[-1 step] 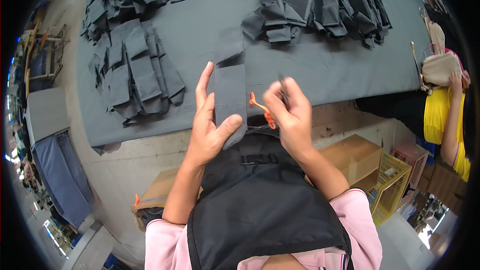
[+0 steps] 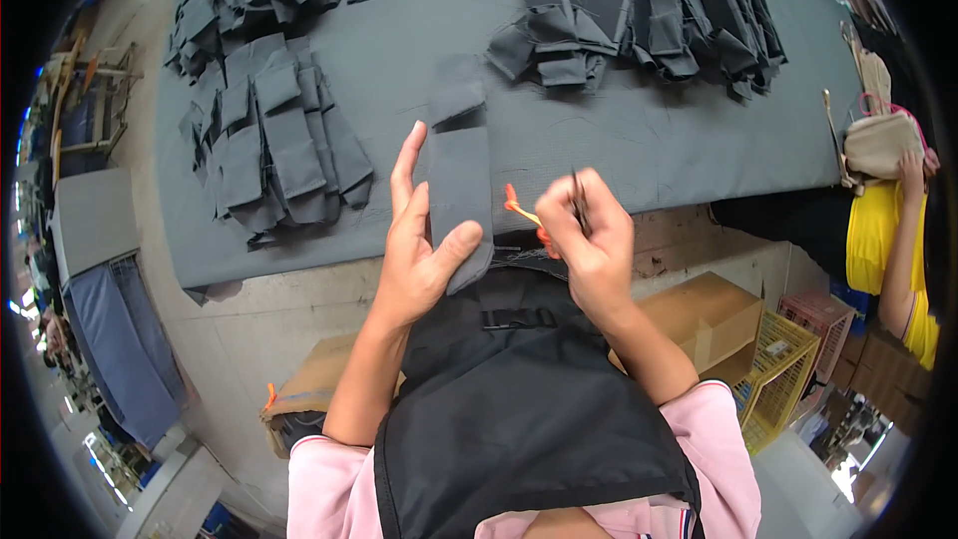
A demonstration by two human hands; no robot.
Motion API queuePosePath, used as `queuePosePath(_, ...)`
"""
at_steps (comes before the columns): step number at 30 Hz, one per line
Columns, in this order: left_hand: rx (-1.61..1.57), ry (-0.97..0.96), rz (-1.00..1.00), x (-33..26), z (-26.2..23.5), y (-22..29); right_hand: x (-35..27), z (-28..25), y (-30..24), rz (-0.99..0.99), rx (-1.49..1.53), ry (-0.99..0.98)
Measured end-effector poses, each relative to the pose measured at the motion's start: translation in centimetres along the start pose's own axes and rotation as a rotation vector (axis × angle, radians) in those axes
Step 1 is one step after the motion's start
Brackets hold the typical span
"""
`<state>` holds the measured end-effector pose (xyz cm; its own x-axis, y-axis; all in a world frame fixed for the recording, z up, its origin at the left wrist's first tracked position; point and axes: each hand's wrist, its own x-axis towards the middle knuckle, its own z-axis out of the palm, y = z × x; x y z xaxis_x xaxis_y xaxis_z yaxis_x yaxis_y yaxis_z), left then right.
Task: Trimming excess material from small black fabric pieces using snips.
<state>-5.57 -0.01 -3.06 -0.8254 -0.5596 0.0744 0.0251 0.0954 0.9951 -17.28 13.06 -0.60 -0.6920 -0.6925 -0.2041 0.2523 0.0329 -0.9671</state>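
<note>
From my feed I see my own body at the lower edge: short pink sleeves [image 2: 329, 469] ending above the elbows, both forearms bare. The right sleeve has a thin striped trim near its hem. Over my chest hangs a black apron [image 2: 519, 409] of plain matte cloth, widening toward me, with a narrow black strap and a small buckle-like bar across its upper part. My left hand [image 2: 419, 240] and right hand [image 2: 589, 240] are bare, no gloves, rings or watch showing.
</note>
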Motion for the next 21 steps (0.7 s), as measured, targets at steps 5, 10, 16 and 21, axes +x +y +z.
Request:
queuePosePath(5, -0.229, 0.094, -0.289, 0.1, 0.2, -0.7, -1.8, 0.2, -0.7, -0.258, -0.246, -0.167)
queuePosePath(10, -0.439, -0.010, -0.439, -0.1, 0.8, -0.6, 0.0, 1.2, 0.7, -0.176, -0.237, -0.209)
queuePosePath(16, -0.359, -0.234, -0.213, -0.9, -0.5, -0.8, 0.2, 0.2, 0.4, 0.191, 0.033, -0.255)
queuePosePath(21, -0.092, -0.207, -0.200, -0.3, -0.4, 0.0, -0.8, -0.7, -0.1, 0.034, -0.065, -0.175)
